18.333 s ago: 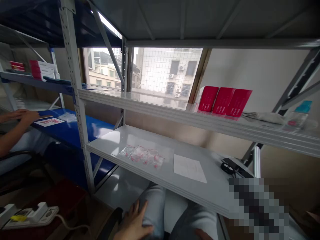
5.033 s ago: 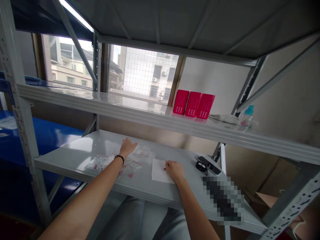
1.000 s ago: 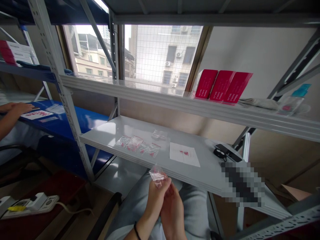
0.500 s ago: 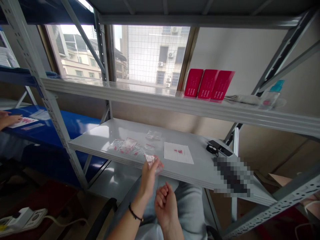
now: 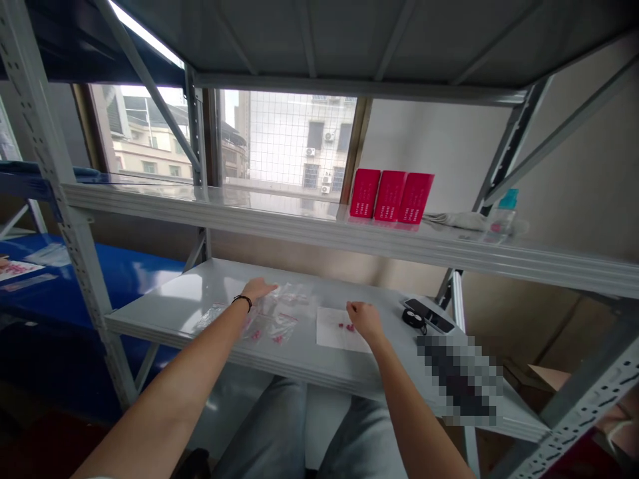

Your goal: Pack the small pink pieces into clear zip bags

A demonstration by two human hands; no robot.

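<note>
My left hand (image 5: 257,289) rests on the grey steel shelf (image 5: 164,299), its fingertips at the edge of a transparent zip bag (image 5: 292,294). Further small zip bags with pink contents (image 5: 267,329) lie close to my left wrist, partly overlapping, with one (image 5: 214,317) beside the forearm. My right hand (image 5: 365,319) is at the right edge of a white sheet of paper (image 5: 332,329), with its fingers close to several small pink pieces (image 5: 345,326). I cannot tell whether those fingers hold a piece.
A black phone (image 5: 428,315) and a small black case (image 5: 414,318) lie at the shelf's right. A pixelated patch (image 5: 459,379) covers the shelf's front right. Overhead stand red boxes (image 5: 392,195) and a bottle (image 5: 502,217). A co-worker's blue bench (image 5: 50,266) is at left.
Both hands have moved from above my lap forward onto the shelf. My left hand no longer lifts the transparent bag. My right hand has gone to the paper.
</note>
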